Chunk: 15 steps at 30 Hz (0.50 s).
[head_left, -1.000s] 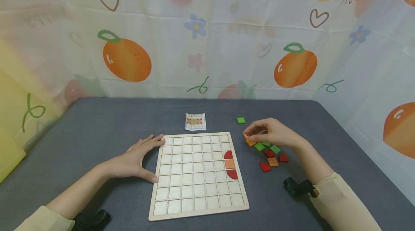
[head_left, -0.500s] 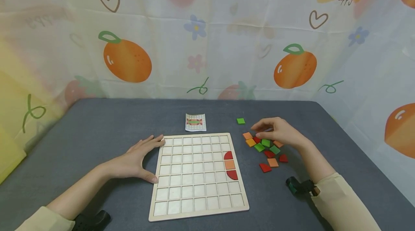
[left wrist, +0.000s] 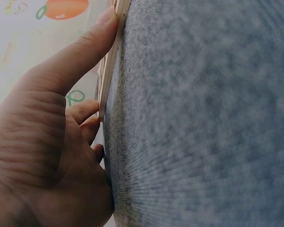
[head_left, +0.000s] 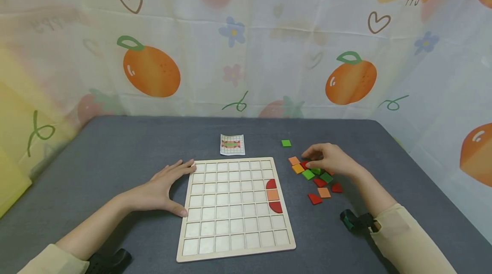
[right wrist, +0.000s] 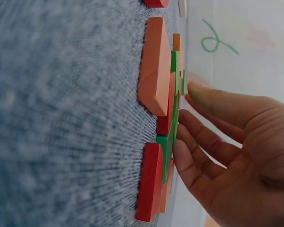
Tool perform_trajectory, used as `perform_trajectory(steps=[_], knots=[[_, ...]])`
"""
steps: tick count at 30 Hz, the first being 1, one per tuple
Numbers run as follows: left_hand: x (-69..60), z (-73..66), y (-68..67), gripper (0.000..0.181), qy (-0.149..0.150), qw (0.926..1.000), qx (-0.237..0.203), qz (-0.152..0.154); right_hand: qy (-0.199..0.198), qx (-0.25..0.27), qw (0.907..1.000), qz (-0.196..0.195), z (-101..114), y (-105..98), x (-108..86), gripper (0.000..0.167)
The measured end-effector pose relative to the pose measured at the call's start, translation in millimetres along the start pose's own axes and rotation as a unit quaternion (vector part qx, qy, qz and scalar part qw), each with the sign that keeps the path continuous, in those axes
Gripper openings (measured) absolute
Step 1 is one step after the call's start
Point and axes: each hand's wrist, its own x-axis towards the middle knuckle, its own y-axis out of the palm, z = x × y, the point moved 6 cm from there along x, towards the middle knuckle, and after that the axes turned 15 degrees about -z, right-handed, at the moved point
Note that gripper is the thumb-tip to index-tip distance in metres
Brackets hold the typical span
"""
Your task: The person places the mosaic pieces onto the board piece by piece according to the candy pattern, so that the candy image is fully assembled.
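Observation:
A pale wooden grid board [head_left: 235, 257] lies on the table. Along its left edge rests my left hand [head_left: 161, 188], fingers stretched out at the far corner and thumb lower down; the left wrist view shows the thumb [left wrist: 92, 42] against the board's side. My right hand [head_left: 332, 159] hovers low over a pile of coloured tiles, its thumb and fingers apart and bent. Just by the thumb tip is a red tile [head_left: 304, 164], partly covered. Green tiles [head_left: 308, 174] and orange tiles [head_left: 297, 169] lie beside it. No tile shows between the fingers.
Two red quarter-round tiles [head_left: 275, 207] flank an orange square [head_left: 272, 195] in the board's right column. A printed pattern card [head_left: 232, 145] lies behind the board. One green tile [head_left: 286, 143] sits apart at the back. Nearer me are loose red tiles [head_left: 315, 198] and an orange one [head_left: 324, 192].
My right hand has shifted right, off the two orange tiles, which are now uncovered, to over the red and green ones. My left hand stays at the board's edge.

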Motion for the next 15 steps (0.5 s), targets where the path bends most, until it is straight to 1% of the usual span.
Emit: perform_trajectory(steps=[3,15], knots=[[-0.1,0.1,-0.1,0.108,-0.001,1.0000,0.001,0.000,-0.010,-0.007,0.9999,0.000,-0.3,1.1,0.3,0.027],[-0.7,-0.8,-0.2,0.108,0.003,1.0000,-0.006,-0.001,-0.008,-0.031,0.9995,0.001,-0.9,5.1,2.0,0.015]])
